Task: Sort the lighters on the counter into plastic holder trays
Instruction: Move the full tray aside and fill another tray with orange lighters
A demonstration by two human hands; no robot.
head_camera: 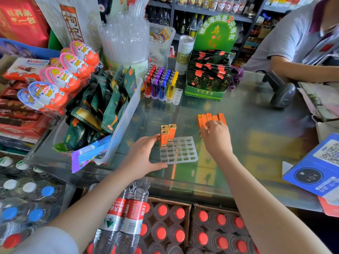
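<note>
Item: clear plastic holder tray (pixel 178 150), gridded, flat on the glass worktop (pixel 256 143) at frame centre. Contents: three orange lighters (pixel 167 135) upright in the cells of its 11 o'clock corner; every other cell is vacant.

Stock: loose cluster of orange lighters (pixel 211 119) standing on the worktop at 2 o'clock from the tray, apart from it.

Left hand (pixel 141 158): grip released, fingers straight, fingertips against the near lighter and thumb along the tray's 7 o'clock edge, steadying it.

Right hand (pixel 217 136): fingers curled into the cluster; whether the grip has one lighter cannot be told.

Step, judged: loading barely begun. Next move calls for lifting one lighter clear and lowering it upright into a vacant cell beside those placed.

Room: open glass at 3 and 6 o'clock of the tray. A snack bin (pixel 117 125) crowds 9 o'clock; a filled tray of coloured lighters (pixel 161 85) stands at 12 o'clock.
</note>
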